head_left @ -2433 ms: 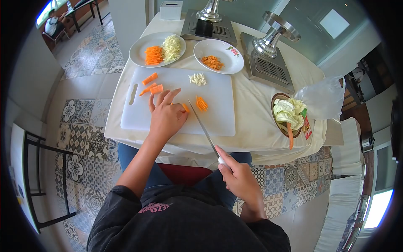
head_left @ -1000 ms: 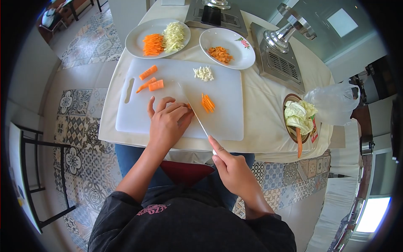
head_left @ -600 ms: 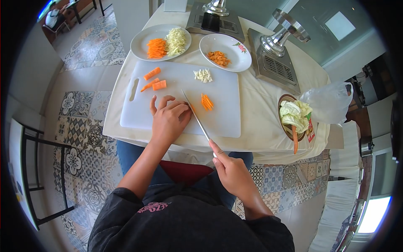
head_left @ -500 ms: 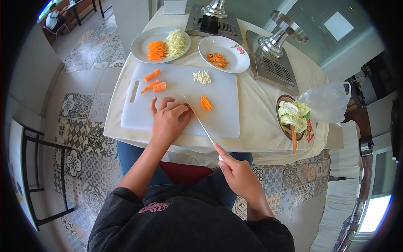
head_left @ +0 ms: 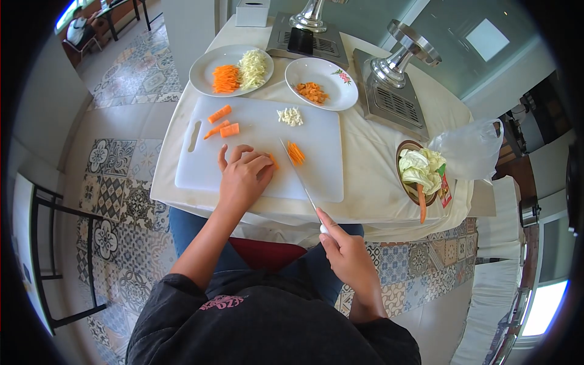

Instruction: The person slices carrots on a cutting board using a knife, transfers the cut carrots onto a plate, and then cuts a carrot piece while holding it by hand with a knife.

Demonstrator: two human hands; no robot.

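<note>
My left hand presses a small carrot piece onto the white cutting board, its fingertips bent around it. The white handle of a knife is in my right hand, near the table's front edge. The blade points away from me over the board, between the held piece and a small pile of carrot strips. Several larger carrot pieces lie at the board's upper left. Chopped white bits form a heap near its far edge.
Behind the board are a plate of shredded carrot and cabbage and a bowl with orange bits. Two metal stands are farther back. A brown bowl of cabbage stands right, beside a plastic bag. A person sits far left.
The knife has shifted right, away from the carrot piece under my left fingers, and its blade is now beside the strips. My left hand keeps its hold. The camera view has moved slightly.
</note>
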